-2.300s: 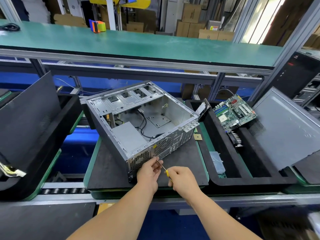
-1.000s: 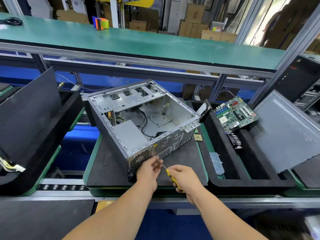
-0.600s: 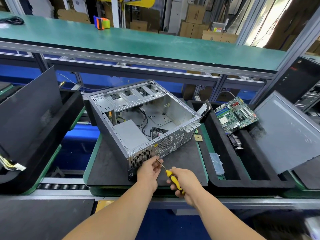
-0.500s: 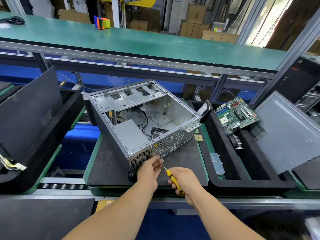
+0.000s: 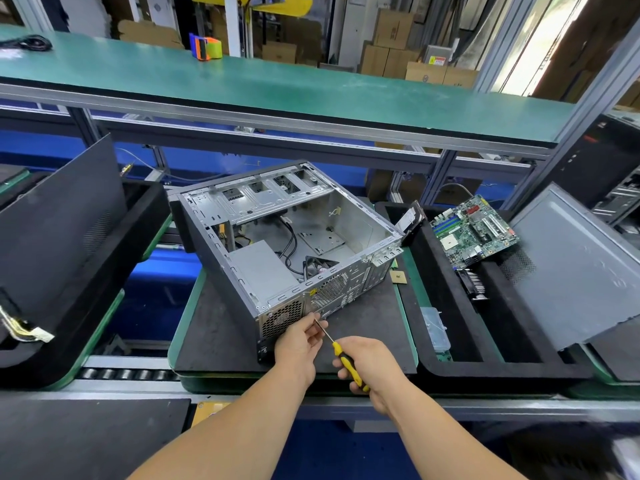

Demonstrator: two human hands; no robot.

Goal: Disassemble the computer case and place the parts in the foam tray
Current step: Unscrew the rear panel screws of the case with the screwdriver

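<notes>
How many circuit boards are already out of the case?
1: a green motherboard leaning on the far edge of the black foam tray right of the open metal computer case. Others may lie hidden in the tray.

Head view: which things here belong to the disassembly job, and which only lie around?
Job:
computer case
screwdriver, gripped by right hand
left hand at the shaft
foam tray
motherboard

Lying about:
tape dispenser
black cable
cardboard boxes
</notes>
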